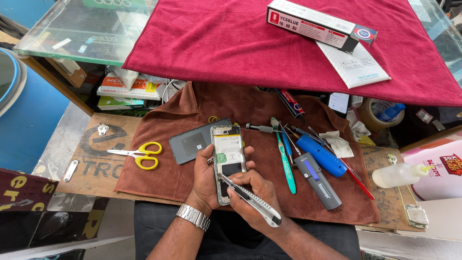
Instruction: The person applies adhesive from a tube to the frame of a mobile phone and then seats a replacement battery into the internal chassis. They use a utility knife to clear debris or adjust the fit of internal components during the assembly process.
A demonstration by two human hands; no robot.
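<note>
A: Step? Your left hand (208, 179) grips the opened phone (227, 161) above the brown cloth (183, 178); right hand (257, 200) pinches a utility knife (250, 198), tip at the phone's lower half

B: Prying, likely; next, slide that blade shallow and steady

I read a phone repair bench | tools (308, 159) right of my fingers (250, 180) | glue box (320, 24) beyond | scissors (139, 154) left
</note>
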